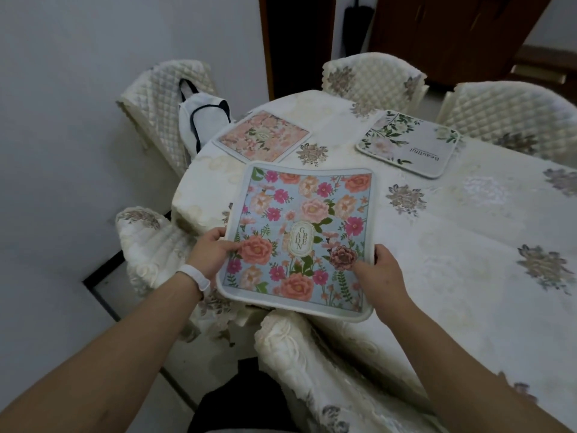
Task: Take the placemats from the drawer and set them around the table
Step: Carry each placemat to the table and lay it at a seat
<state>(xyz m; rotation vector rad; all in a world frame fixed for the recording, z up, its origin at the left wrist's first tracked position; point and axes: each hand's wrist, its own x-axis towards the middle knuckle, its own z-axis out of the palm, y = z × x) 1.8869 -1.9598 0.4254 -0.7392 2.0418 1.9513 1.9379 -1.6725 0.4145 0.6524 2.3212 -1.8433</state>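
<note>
Forearms: my left forearm (93, 354) and right forearm (468, 364) are bare. They run up from the bottom corners toward the table (487, 307) and converge on one mat.
Blue placemat: the blue placemat (299, 214) is between my two hands at the table's near-left corner. Its far edge is over the tablecloth (437, 276) and its near edge hangs past the table's rim, above a covered chair (312, 370). I cannot tell whether it touches the cloth.
Left hand: my left hand (212, 250) pinches the mat's left edge. The thumb lies on top beside a large coral rose, and the other fingers are tucked underneath, out of sight.
Right hand: my right hand (384, 273) grips the right edge near the lower corner, with the thumb on top and the fingers hidden below.
Wrist: a white wristband (193, 276) circles my left wrist.
Mat surface: squarish with rounded corners and a pale soft border. The light blue field is crowded with pink, coral and magenta flowers around an oval label.
Other mats: a pink placemat (262, 135) lies flat at the table's far-left end. A white placemat (409, 145) with green leaves lies flat along the table's far side, well apart from it.
Tablecloth: cream and embossed, with grey-brown flower sprigs.
Bag: a white bag (199, 117) with dark trim hangs just beyond the table's far-left end.
</note>
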